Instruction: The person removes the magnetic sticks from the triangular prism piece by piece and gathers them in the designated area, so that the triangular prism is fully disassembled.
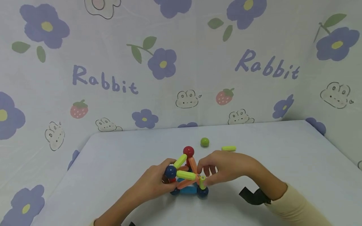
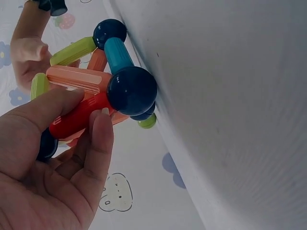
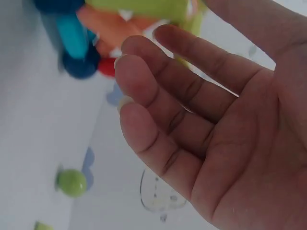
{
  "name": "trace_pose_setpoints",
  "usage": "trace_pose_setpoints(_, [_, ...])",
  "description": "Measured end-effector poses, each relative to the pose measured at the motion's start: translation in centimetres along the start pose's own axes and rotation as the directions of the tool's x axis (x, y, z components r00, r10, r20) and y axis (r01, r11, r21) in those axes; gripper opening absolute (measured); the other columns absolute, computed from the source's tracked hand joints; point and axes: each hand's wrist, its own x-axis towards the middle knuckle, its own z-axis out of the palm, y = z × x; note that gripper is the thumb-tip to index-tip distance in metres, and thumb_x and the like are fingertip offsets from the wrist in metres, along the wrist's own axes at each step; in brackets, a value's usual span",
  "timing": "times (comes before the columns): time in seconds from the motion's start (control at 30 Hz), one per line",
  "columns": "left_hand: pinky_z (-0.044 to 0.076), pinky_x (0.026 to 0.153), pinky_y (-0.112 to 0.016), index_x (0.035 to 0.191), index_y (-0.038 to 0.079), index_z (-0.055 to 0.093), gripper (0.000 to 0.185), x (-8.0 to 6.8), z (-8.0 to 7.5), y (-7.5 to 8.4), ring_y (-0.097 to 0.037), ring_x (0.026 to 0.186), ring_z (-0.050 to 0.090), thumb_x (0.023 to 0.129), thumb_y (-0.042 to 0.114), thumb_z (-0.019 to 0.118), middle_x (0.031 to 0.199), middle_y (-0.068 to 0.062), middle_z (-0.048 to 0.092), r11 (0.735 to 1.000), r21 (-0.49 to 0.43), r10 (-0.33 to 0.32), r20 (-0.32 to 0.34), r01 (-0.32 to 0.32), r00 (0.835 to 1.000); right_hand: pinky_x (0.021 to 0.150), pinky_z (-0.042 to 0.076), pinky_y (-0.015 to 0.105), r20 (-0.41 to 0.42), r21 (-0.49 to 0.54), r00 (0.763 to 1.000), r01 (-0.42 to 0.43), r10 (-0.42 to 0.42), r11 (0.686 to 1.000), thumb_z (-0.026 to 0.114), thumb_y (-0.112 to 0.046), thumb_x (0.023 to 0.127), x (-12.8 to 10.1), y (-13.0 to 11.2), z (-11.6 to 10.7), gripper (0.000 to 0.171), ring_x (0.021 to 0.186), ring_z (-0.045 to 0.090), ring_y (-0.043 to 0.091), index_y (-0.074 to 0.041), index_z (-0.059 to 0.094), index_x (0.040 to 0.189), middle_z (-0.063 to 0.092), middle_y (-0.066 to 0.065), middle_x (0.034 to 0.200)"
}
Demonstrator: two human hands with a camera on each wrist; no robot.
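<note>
A frame of magnetic rods and balls (image 1: pixel 186 175) stands on the table, with orange, yellow-green, red and blue rods joined by dark blue balls and a red ball (image 1: pixel 188 151). My left hand (image 1: pixel 154 180) holds its left side, pinching a red rod (image 2: pixel 79 115) between thumb and fingers. At the frame's right side, my right hand (image 1: pixel 226 168) has thumb and index finger about a short yellow-green rod (image 1: pixel 202 182). That rod rises from a dark blue ball (image 1: pixel 202 191). In the right wrist view the other fingers (image 3: pixel 139 124) are bent and hold nothing; the thumb tip is out of frame.
Behind the frame, a loose green ball (image 1: pixel 205 142) lies on the white table (image 1: pixel 113 157). A loose yellow-green rod (image 1: pixel 228 148) lies to its right, beyond the right hand. A patterned cloth (image 1: pixel 198 62) hangs behind and beside the table.
</note>
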Motion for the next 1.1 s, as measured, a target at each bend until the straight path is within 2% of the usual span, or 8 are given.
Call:
trace_pose_setpoints(0.13, [0.055,0.066,-0.025,0.138,0.014,0.05,0.066,0.0,0.0,-0.1,-0.012,0.073,0.06,0.082,0.018,0.085,0.094,0.004,0.068,0.999,0.028,0.017,-0.009,-0.017,1.0,0.062,0.049,0.024,-0.009,-0.06,0.999,-0.048,0.048,0.997,0.074,-0.015,0.088,0.5,-0.1,0.8,0.008,0.068,0.054,0.005,-0.02,0.07,0.092,0.059,-0.014,0.073])
trace_pose_setpoints(0.3, [0.053,0.061,-0.026,0.139,0.017,0.05,0.07,0.0,0.0,-0.1,-0.014,0.071,0.058,0.08,0.02,0.087,0.09,0.006,0.066,0.999,0.036,0.018,-0.007,-0.018,1.0,0.062,0.047,0.025,0.044,-0.148,0.982,-0.176,0.185,0.973,0.075,-0.003,0.081,0.3,1.4,0.9,0.018,0.065,0.052,0.006,-0.019,0.068,0.08,0.059,-0.013,0.07])
trace_pose_setpoints(0.43, [0.053,0.061,-0.025,0.139,0.017,0.05,0.071,-0.1,0.0,-0.2,-0.014,0.072,0.058,0.08,0.022,0.087,0.092,0.006,0.066,0.999,0.037,0.007,-0.004,-0.006,1.0,0.067,0.05,0.024,0.104,-0.079,0.982,-0.15,0.158,0.986,0.078,-0.004,0.082,0.8,2.2,1.3,0.018,0.07,0.054,0.005,-0.02,0.071,0.083,0.063,-0.013,0.075])
trace_pose_setpoints(0.57, [0.053,0.061,-0.025,0.139,0.016,0.05,0.071,-0.1,0.0,-0.2,-0.013,0.071,0.058,0.08,0.022,0.087,0.091,0.006,0.066,0.999,0.047,0.012,-0.007,-0.012,1.0,0.067,0.051,0.024,0.111,-0.018,0.985,-0.131,0.132,0.991,0.079,-0.001,0.081,1.2,2.3,1.9,0.018,0.069,0.054,0.004,-0.018,0.072,0.08,0.063,-0.013,0.073])
trace_pose_setpoints(0.73, [0.054,0.062,-0.023,0.14,0.014,0.049,0.072,0.0,0.1,-0.1,-0.011,0.071,0.06,0.079,0.022,0.088,0.088,0.007,0.066,0.999,0.051,0.004,-0.008,-0.003,1.0,0.063,0.047,0.023,0.111,-0.053,0.975,-0.189,0.194,0.981,0.079,-0.002,0.08,1.3,2.0,2.0,0.017,0.065,0.051,0.005,-0.016,0.071,0.075,0.06,-0.011,0.069])
trace_pose_setpoints(0.83, [0.054,0.064,-0.022,0.141,0.014,0.049,0.073,0.2,0.2,0.1,-0.01,0.072,0.061,0.08,0.021,0.087,0.089,0.007,0.066,0.999,0.048,-0.009,0.0,0.009,1.0,0.06,0.042,0.025,0.066,-0.123,0.958,-0.268,0.278,0.955,0.078,-0.002,0.081,0.9,2.4,1.7,0.019,0.064,0.049,0.007,-0.016,0.069,0.072,0.057,-0.009,0.065])
trace_pose_setpoints(0.93, [0.055,0.065,-0.022,0.141,0.014,0.049,0.072,0.2,0.2,0.1,-0.009,0.073,0.062,0.08,0.02,0.087,0.09,0.007,0.067,0.999,0.046,-0.017,0.01,0.016,1.0,0.06,0.041,0.027,-0.029,-0.198,0.94,-0.338,0.34,0.92,0.077,0.0,0.081,0.3,3.7,0.9,0.021,0.064,0.048,0.01,-0.016,0.069,0.07,0.054,-0.007,0.064])
trace_pose_setpoints(1.1, [0.055,0.065,-0.022,0.142,0.013,0.048,0.072,0.1,0.0,-0.2,-0.008,0.072,0.062,0.081,0.018,0.086,0.09,0.006,0.067,0.998,0.058,-0.013,0.021,0.011,1.0,0.063,0.043,0.032,-0.215,-0.282,0.907,-0.412,0.362,0.866,0.076,-0.002,0.082,-0.9,7.5,-1.0,0.02,0.067,0.048,0.013,-0.016,0.069,0.07,0.057,-0.007,0.068])
